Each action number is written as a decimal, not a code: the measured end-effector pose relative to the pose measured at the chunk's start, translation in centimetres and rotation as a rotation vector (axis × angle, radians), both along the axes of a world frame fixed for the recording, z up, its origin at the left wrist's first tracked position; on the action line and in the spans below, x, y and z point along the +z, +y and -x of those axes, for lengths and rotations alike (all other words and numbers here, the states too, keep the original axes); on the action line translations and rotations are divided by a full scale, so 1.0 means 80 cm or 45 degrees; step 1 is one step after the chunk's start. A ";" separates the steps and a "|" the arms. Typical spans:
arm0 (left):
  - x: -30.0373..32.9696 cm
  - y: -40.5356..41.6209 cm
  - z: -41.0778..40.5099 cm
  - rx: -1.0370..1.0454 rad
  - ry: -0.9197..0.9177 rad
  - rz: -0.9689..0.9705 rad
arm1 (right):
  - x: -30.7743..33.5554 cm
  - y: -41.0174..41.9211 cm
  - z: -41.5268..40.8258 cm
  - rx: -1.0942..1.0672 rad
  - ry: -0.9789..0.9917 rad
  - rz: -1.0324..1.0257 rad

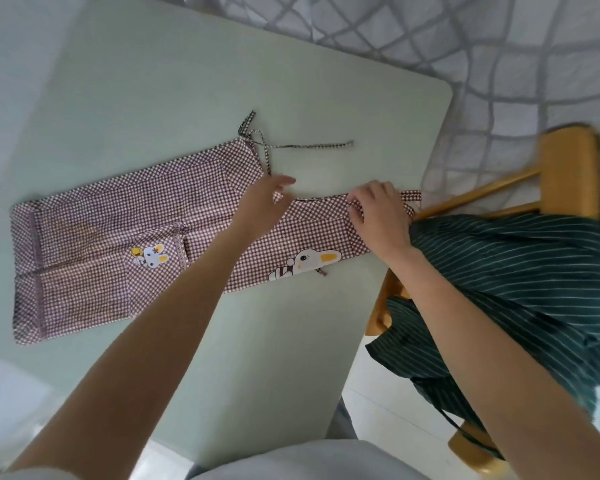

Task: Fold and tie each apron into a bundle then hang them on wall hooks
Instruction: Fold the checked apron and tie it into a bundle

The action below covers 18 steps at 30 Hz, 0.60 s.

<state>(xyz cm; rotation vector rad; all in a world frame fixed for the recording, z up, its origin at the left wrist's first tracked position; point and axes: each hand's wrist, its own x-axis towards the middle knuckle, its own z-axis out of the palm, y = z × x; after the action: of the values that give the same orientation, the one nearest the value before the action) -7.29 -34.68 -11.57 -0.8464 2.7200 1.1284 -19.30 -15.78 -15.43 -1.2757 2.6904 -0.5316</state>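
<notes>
The checked apron [118, 237] lies flat on the table [153, 98], already folded into a long narrow strip. Its long axis runs crosswise in front of the person, from the hem far out beyond the left hand [267, 199] to the bib end under the right hand [378, 209]. The right hand rests on that bib end, fingers curled and pinching the folded upper edge. The left hand is over the strip's upper edge near its middle, fingers extended and relaxed, holding nothing; whether they touch the cloth cannot be told. The waist ties [291, 146] lie loose just beyond the left hand's fingertips, one strand running toward the right hand's side. The left hand is therefore the nearer to the ties; the right hand is the nearer to the end from which a fold or roll along the long axis would probably start. A striped apron [516, 289] is draped over a chair [568, 168] close beside the right forearm, not yet folded.
</notes>
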 end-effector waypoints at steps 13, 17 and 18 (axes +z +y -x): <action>-0.032 -0.035 -0.336 0.128 -0.268 0.422 | -0.005 -0.077 -0.223 0.981 0.060 0.035; -0.046 -0.078 -0.392 0.160 -0.271 0.408 | -0.011 -0.123 -0.273 0.933 0.184 0.021; -0.048 -0.088 -0.402 0.133 -0.263 0.409 | -0.011 -0.132 -0.284 0.903 0.191 0.022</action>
<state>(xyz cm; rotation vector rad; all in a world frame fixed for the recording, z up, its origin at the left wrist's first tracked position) 24.89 -41.70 -15.44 -1.0877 2.7453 0.5826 3.42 -26.35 -16.32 -2.1820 2.0957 -0.3678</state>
